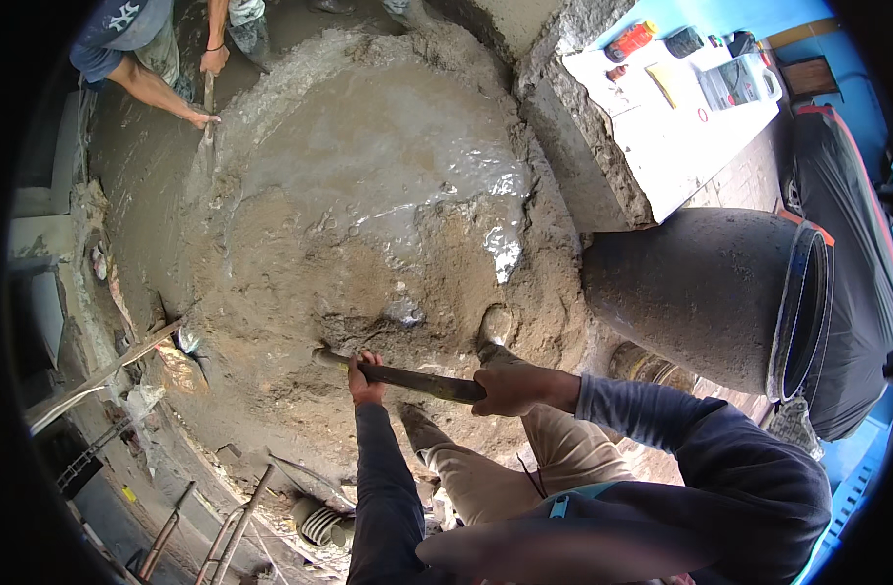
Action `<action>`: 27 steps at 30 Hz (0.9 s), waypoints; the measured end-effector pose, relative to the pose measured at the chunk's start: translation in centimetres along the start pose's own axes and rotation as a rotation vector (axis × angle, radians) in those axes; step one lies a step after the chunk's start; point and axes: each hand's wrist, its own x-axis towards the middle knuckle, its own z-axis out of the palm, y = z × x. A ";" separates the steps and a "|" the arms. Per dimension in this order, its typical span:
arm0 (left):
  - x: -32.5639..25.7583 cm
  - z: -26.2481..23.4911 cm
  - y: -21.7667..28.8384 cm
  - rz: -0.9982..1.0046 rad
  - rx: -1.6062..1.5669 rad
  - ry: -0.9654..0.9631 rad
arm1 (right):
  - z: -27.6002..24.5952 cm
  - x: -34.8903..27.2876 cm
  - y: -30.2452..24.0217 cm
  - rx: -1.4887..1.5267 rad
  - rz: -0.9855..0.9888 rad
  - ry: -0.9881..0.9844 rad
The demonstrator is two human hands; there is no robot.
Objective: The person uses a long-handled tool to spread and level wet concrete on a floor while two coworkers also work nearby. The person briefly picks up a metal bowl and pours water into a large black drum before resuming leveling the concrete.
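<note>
A long wooden tool handle [417, 378] runs slantwise in front of my legs, over the wet mortar mix [368, 253]. My left hand [367, 378] is wrapped round it near its far end, while my right hand [505, 389] closes on the end nearer me. Whether a blade is fixed to it I cannot make out. Grey, watery slurry [388, 127] fills the far part of the mound, and drier brown material lies nearer my feet. One of my feet [496, 325] is sunk in the mix.
At the far left, a co-worker's two hands [208, 93] grip another long-handled tool [209, 146]. A dark barrel [700, 292] lies on its side at right, below a broken concrete edge [583, 127]. Bottles and a white jug [739, 83] stand beyond. Wooden poles [115, 369] and metal bars [237, 526] lie left.
</note>
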 end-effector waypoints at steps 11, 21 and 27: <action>-4.9 17.6 -23.2 -0.454 -0.066 -0.150 | -16.8 -15.8 20.7 -0.472 0.131 0.408; -7.8 16.2 -32.3 -0.460 -0.104 -0.292 | -19.4 -16.6 31.4 -0.698 0.333 0.445; -9.5 -3.9 -10.1 -0.190 0.032 0.170 | 4.2 -4.6 20.3 -0.314 -0.138 -0.016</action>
